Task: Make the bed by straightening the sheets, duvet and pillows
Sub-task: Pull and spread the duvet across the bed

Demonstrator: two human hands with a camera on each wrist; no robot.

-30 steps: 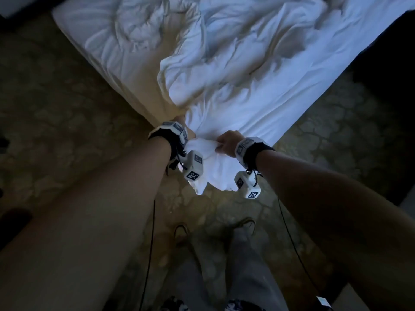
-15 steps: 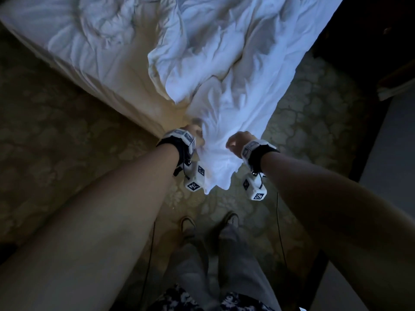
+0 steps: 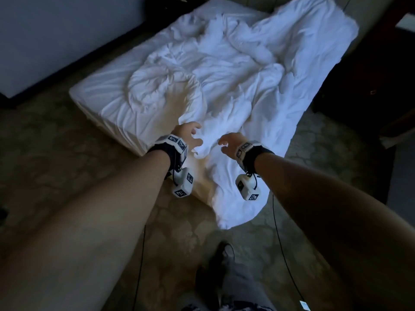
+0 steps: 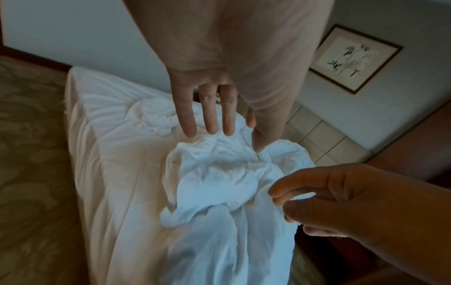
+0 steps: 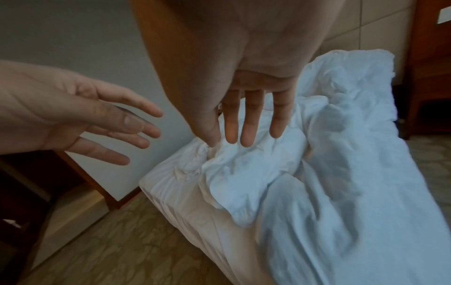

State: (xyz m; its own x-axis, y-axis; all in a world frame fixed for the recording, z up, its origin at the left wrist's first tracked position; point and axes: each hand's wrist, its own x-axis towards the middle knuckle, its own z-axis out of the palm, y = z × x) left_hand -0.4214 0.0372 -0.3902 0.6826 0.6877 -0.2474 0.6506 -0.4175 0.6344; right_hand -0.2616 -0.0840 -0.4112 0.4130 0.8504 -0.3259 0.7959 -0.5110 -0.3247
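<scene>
A crumpled white duvet (image 3: 258,81) lies in folds across the bed, and one end (image 3: 238,198) hangs over the bed's near corner onto the floor. The white fitted sheet (image 3: 105,102) shows bare on the left of the mattress. My left hand (image 3: 190,135) hovers with spread fingers just over the duvet's bunched corner (image 4: 214,177). My right hand (image 3: 226,142) is open beside it, fingers straight, holding nothing. Both wrist views show straight fingers (image 4: 209,115) (image 5: 251,123) above the rumpled fabric (image 5: 246,169). No pillow is in view.
Patterned carpet (image 3: 56,176) surrounds the bed's foot. My shoes and trouser legs (image 3: 224,261) stand close to the hanging duvet end. Dark wooden furniture (image 3: 370,90) is at the right, a pale wall (image 3: 56,37) at the left, and a framed picture (image 4: 354,59) hangs above a padded headboard.
Both hands gripped the duvet's corner and pulled it off the bed's foot; now they have let go and opened. The duvet end has dropped to the floor. My view has tilted up.
</scene>
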